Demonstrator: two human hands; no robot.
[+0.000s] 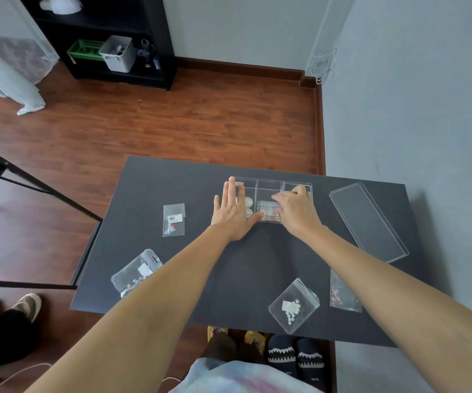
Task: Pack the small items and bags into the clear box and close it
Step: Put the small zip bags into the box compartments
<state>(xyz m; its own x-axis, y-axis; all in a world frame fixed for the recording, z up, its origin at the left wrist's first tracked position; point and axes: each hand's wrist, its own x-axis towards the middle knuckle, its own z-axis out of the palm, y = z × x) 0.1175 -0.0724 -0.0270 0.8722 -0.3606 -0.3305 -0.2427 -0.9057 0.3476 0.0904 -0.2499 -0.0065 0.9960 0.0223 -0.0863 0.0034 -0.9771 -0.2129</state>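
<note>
- Two bare arms reach forward over the dark worktop as I watch.
- My left hand lies flat, fingers spread wide, against the left end of the clear box, holding nothing.
- My right hand curls palm-down over the box's middle compartment, fingertips on a small clear container; I cannot tell how firm the grip is.
- The lid lies apart, right of the box.
- Four zip bags lie scattered nearer me.
</note>
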